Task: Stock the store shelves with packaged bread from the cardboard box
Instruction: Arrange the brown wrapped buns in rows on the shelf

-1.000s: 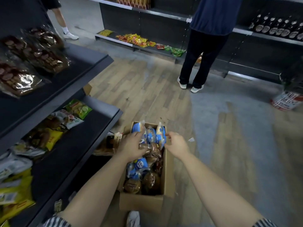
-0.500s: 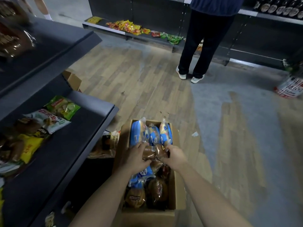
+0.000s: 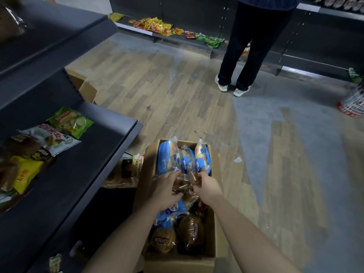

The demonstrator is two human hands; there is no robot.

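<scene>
Between the fingers of both hands sits a clear-wrapped brown bread pack [image 3: 184, 185], low inside the cardboard box [image 3: 177, 266]. I record the left hand [image 3: 167, 191] curled onto its left end and the right hand [image 3: 208, 187] pinching its right end. Just beyond the fingertips, blue bread packs [image 3: 183, 160] stand upright against the box's far wall. Back toward the wrists, dark round loaves [image 3: 190, 232] lie in the box. Left of the fingers, the dark shelf [image 3: 94, 164] carries snack packets [image 3: 70, 122].
</scene>
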